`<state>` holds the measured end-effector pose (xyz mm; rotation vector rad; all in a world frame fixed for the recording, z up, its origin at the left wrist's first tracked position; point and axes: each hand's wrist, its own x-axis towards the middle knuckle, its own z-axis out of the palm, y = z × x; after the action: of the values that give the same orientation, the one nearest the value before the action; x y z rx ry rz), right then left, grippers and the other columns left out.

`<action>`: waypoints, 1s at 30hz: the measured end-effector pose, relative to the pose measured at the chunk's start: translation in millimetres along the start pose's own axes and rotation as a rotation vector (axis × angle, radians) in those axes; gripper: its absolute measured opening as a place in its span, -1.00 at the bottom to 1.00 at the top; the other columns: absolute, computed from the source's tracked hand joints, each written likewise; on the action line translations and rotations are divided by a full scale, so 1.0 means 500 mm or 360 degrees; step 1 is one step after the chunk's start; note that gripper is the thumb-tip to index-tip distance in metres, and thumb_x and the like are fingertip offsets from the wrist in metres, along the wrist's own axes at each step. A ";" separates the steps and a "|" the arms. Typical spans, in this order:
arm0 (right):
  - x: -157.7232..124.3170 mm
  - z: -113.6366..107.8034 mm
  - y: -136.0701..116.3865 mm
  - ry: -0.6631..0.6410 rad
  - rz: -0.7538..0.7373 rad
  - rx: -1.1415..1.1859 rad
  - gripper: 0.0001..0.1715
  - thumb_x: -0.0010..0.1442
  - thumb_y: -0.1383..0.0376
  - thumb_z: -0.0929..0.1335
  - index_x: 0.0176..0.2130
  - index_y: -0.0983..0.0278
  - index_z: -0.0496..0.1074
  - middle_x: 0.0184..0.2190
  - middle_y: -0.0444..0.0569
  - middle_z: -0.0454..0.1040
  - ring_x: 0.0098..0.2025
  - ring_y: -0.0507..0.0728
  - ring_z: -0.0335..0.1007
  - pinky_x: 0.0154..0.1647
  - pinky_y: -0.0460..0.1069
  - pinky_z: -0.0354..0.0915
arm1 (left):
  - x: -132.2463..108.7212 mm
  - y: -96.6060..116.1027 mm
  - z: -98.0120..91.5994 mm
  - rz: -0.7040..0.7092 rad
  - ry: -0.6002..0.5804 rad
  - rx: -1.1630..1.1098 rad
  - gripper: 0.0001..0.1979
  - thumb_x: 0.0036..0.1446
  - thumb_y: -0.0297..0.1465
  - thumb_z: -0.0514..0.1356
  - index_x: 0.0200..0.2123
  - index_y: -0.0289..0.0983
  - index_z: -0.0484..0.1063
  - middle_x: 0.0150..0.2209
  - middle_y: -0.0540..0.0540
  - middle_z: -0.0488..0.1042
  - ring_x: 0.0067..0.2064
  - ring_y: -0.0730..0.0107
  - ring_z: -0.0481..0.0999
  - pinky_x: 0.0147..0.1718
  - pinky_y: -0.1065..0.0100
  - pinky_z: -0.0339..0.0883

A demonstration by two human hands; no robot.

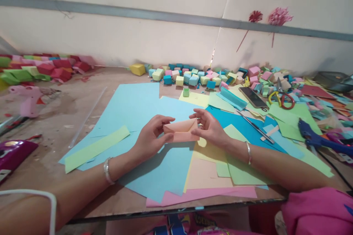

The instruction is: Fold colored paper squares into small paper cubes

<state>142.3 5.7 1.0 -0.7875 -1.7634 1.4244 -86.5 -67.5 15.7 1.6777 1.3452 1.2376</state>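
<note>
A peach folded paper piece [182, 131] is held between both hands above the middle of the table. My left hand [151, 137] pinches its left end with thumb and fingers closed on it. Its right end is gripped by my right hand [211, 128], fingers curled. Under the hands lie overlapping sheets: light blue paper [132, 106], a yellow sheet [206, 152], a peach sheet [204, 174] and a pink sheet [209, 194]. A light green paper strip [96, 148] lies to the left of my left hand.
Several small coloured paper cubes [193, 77] are piled along the back wall. A phone [253, 97], scissors [281, 99], a blue glue gun [314, 139] and green sheets [292, 117] lie right. A pink glue gun [29, 99] and folded boxes [41, 68] sit left.
</note>
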 end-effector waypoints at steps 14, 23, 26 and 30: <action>-0.003 0.007 0.001 -0.0120 0.0103 0.0297 -0.67 0.05 0.13 0.45 -0.28 0.30 0.36 -0.39 -0.03 0.55 -0.41 0.07 0.53 -0.52 -0.11 0.36 | 0.012 0.070 0.033 -0.0518 0.0258 -0.0002 -0.52 -0.14 -0.28 0.31 -0.11 -0.35 0.43 -0.53 0.06 0.39 -0.44 0.39 0.39 -0.46 0.41 0.19; -0.004 0.006 0.003 -0.0153 0.0106 0.0255 -0.65 0.09 0.09 0.43 -0.31 0.32 0.38 -0.45 -0.06 0.54 -0.50 0.02 0.50 -0.57 -0.15 0.30 | -0.003 0.039 0.029 -0.0404 0.0077 -0.0251 -0.72 -0.05 -0.32 0.32 -0.26 -0.33 0.44 -0.49 0.06 0.37 -0.44 0.48 0.33 -0.45 0.44 0.18; -0.005 0.010 0.005 -0.0102 0.0075 0.0248 -0.64 0.09 0.07 0.43 -0.30 0.32 0.38 -0.45 -0.06 0.54 -0.51 0.01 0.48 -0.57 -0.14 0.31 | -0.009 0.033 0.030 -0.0439 0.0086 -0.0518 -0.50 -0.05 -0.33 0.36 -0.02 -0.34 0.38 -0.36 -0.02 0.47 -0.35 0.43 0.42 -0.39 0.44 0.27; -0.006 0.014 0.005 -0.0073 0.0026 0.0233 -0.61 0.08 0.05 0.43 -0.30 0.32 0.39 -0.46 -0.07 0.53 -0.52 0.02 0.46 -0.54 -0.11 0.33 | -0.015 0.035 0.033 -0.0552 0.0005 -0.0792 -0.27 -0.03 -0.30 0.39 0.19 -0.25 0.19 -0.19 -0.10 0.51 -0.21 0.33 0.52 -0.25 0.33 0.41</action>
<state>138.0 0.0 -2.9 -0.6984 -1.6682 1.5740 -64.9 -78.0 23.6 1.0497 1.1468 1.2363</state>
